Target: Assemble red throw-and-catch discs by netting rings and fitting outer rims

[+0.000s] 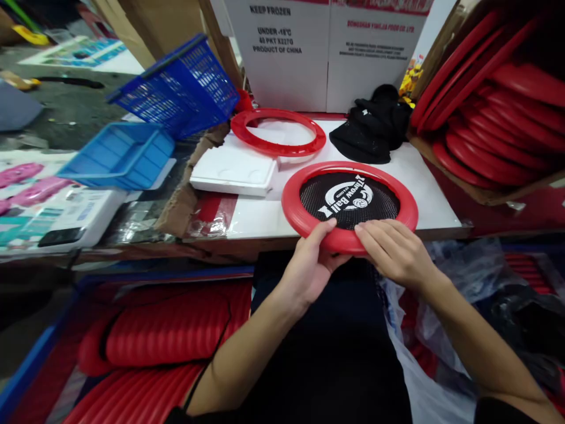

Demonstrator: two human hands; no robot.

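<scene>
A throw-ball disc (352, 206) lies at the front of the white work surface, a thick red ring around black mesh with white "Throw Ball" lettering. My left hand (309, 265) grips its near rim, thumb on top and fingers underneath. Pressed along the same rim, to the right, are the fingers of my right hand (395, 250), its thumb hidden. At the far edge of the disc a narrow gap shows between mesh and ring. Behind it are a flat red ring (245, 135) resting partly on a white foam block (233, 168), and a pile of black mesh pieces (375, 123).
A cardboard box of red rings (507, 129) stands at right. Blue baskets (176, 88) and a light-blue tray (119, 153) sit at left. Below the table edge, a blue crate (42, 353) holds stacked red rings (176, 330). A white carton (291, 70) blocks the back.
</scene>
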